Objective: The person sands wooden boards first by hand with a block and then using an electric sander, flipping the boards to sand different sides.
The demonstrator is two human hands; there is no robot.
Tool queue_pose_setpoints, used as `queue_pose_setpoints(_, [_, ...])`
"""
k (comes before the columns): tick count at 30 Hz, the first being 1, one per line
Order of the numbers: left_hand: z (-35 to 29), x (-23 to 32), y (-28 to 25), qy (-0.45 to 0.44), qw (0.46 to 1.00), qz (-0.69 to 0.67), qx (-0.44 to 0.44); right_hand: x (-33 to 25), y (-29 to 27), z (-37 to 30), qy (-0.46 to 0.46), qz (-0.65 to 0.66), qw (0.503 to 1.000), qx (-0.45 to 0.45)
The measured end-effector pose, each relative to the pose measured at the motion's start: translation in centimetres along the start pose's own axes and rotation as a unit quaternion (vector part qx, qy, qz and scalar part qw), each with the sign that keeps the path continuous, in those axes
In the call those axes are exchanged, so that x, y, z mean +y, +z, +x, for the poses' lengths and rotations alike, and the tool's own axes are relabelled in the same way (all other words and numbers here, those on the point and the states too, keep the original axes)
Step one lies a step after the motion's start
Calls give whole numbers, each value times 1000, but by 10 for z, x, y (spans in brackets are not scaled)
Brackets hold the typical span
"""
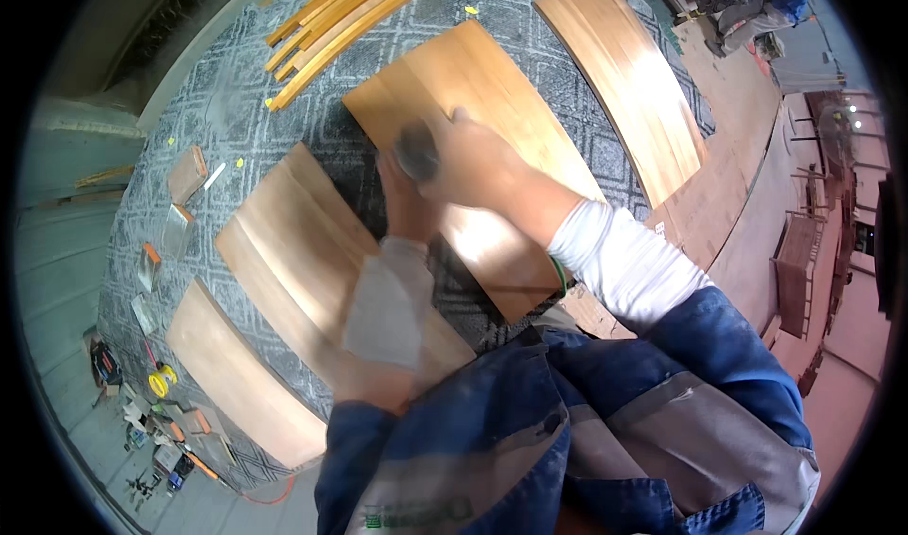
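Note:
A dark round object (416,151), smeared by motion, is between my hands over a curved wooden board (511,100). My right hand (478,161) is closed around its right side, thumb up. From the near left, my left hand (409,194) grips the same object low down; its fingers are blurred. What kind of tool it is, I cannot make out. The board under my hands has an orange-brown far part and a bright, shiny near part. White cuffs cover both wrists. Just left of my left forearm lies a paler, duller board (293,223).
Another glossy board (629,86) lies at the far right, and a narrow pale board (241,374) at the near left. Several wooden strips (359,15) are stacked at the back. Sanding blocks (177,228) and a yellow tape roll (163,381) line the left edge of the grey patterned carpet (227,100). A person (766,10) sits at the far right.

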State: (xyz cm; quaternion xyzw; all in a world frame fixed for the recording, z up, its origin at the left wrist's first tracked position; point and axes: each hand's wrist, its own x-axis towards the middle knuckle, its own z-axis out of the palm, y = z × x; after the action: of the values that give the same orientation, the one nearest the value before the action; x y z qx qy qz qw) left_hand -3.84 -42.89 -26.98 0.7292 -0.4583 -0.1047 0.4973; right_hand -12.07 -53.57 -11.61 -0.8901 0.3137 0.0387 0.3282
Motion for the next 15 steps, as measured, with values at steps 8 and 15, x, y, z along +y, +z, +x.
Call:
queue_pose_setpoints(8, [128,-57,-36,-32,996,-68,-39,-29,-16,134,-16,-16,999,39])
queue_pose_setpoints(15, [38,12,-1,8,998,-5,56,-7,-8,25,29,6,1000,1])
